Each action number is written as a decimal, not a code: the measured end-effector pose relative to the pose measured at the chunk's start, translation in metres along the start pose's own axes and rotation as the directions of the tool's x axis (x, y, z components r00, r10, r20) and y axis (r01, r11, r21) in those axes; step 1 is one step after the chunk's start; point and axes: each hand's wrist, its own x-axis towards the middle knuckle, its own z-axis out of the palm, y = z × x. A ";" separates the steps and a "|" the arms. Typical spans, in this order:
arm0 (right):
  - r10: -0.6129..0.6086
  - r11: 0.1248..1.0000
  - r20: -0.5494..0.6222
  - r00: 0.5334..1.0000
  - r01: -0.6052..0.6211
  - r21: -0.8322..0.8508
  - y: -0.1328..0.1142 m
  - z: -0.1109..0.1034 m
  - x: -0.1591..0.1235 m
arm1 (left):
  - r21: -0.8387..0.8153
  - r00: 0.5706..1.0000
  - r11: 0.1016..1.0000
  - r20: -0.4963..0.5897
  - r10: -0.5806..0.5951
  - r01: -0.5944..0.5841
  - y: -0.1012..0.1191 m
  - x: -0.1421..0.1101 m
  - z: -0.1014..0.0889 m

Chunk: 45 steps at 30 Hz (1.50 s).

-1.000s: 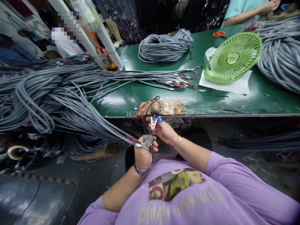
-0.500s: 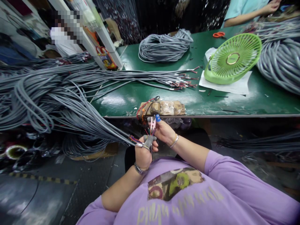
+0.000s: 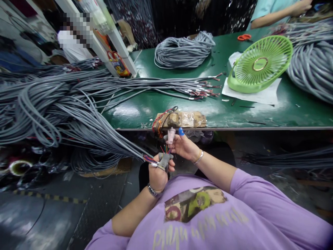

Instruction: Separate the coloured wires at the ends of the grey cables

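My left hand is closed around the end of a grey cable, with grey coverings on its thumb and fingers. Thin coloured wires fan upward out of its grip. Just above them, my right hand pinches a small pink clip-like tool, smeared by motion. A blue cover wraps the right thumb, which is raised. Whether the tool touches any wire, I cannot tell. A wooden block with red and black leads lies at the table edge beyond my hands.
Grey cables heap on the left, their stripped ends lying across the green table. Farther back are a cable coil, a green fan on paper and orange scissors. A co-worker's arm shows at the upper right.
My right hand has shifted slightly to the right, and its blue-covered thumb has lifted away from the pink tool. My left hand stays almost in place with the cable.
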 end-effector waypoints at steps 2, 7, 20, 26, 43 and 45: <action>0.071 0.985 0.053 0.996 -0.062 -0.158 -0.005 -0.004 -0.008 | 0.039 1.000 0.999 0.012 0.017 -0.018 -0.003 -0.001 -0.002; 0.074 0.834 0.086 0.994 -0.015 -0.552 -0.021 -0.004 -0.023 | 0.169 0.994 0.983 0.097 0.057 -0.073 -0.008 -0.002 -0.005; 0.003 0.474 0.288 0.958 0.252 -0.844 -0.031 0.010 -0.030 | 0.274 0.922 0.951 0.311 -0.229 0.144 -0.003 0.002 -0.011; -0.113 0.691 0.122 0.986 0.166 -0.703 -0.012 0.002 -0.036 | 0.056 0.986 0.990 0.092 -0.138 0.133 -0.005 0.002 -0.004; -0.218 0.827 -0.013 0.976 0.178 -0.533 0.011 0.014 -0.028 | 0.037 0.984 0.994 0.144 -0.103 0.099 -0.009 0.002 -0.010; -0.247 0.826 -0.034 0.968 0.192 -0.529 0.012 0.014 -0.026 | -0.033 0.993 0.995 0.081 -0.087 0.090 -0.008 0.003 -0.006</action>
